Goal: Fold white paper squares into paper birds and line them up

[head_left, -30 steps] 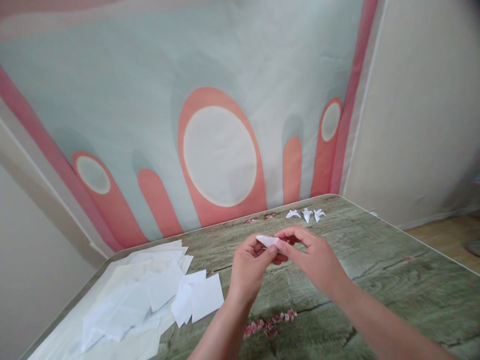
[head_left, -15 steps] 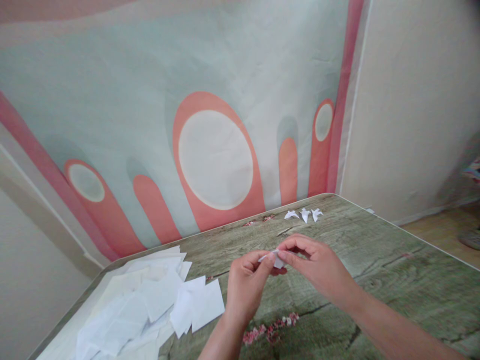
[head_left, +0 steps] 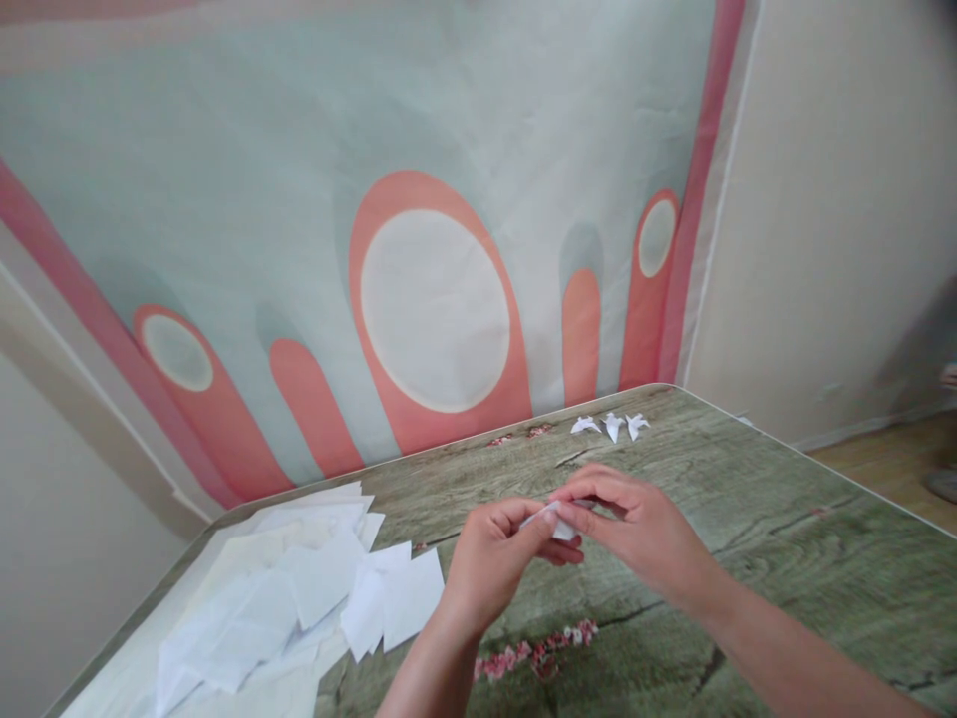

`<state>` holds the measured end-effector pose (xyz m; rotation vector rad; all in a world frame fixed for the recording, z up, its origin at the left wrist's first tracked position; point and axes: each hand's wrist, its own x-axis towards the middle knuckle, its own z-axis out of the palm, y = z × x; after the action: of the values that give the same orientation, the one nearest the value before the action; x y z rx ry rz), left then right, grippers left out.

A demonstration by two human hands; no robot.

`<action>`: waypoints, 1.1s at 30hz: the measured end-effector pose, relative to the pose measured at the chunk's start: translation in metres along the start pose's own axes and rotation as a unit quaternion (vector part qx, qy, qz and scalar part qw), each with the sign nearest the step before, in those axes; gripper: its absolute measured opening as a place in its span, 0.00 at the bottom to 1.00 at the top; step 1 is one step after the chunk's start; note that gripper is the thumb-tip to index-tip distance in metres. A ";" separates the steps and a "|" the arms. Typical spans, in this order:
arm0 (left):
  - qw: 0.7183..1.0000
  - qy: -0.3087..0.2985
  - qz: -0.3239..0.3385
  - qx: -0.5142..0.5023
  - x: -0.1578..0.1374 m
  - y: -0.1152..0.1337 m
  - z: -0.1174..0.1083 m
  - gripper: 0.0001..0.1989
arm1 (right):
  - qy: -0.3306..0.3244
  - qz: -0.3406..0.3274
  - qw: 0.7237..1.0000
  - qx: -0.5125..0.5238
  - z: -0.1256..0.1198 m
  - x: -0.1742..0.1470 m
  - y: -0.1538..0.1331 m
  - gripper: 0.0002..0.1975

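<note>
A small folded piece of white paper [head_left: 564,530] is held above the table between both hands. My left hand [head_left: 499,558] is closed on it, the thumb pressing from above and the fingers underneath. From the other side, my right hand [head_left: 635,519] pinches its upper edge between thumb and fingertips. The fingers cover much of the paper, so its full shape is hidden. Beyond the hands, three small folded white paper figures [head_left: 613,427], shaped somewhat like birds, lie in a row near the table's far edge.
Loose white paper sheets [head_left: 261,608] overlap in a pile on the left of the wood-patterned table [head_left: 778,558]. Pink flower decoration [head_left: 534,653] marks its surface near my left forearm. Behind the table hangs a printed backdrop [head_left: 449,110], with a plain wall [head_left: 822,199] to the right.
My left hand's fingers have extended slightly beneath the paper, and my right fingertips have shifted a little along its upper edge. Both hands keep hold of it. The camera view has shifted slightly.
</note>
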<state>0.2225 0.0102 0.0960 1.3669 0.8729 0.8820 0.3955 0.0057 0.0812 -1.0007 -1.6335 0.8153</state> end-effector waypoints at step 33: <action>0.997 -0.011 -0.047 -0.054 0.000 0.000 -0.005 0.14 | -0.089 0.011 0.994 0.057 -0.009 0.003 0.005 0.12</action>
<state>0.2180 0.0126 0.0963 1.2301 0.8523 0.8284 0.4055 0.0110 0.0801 -0.8883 -1.7076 1.0267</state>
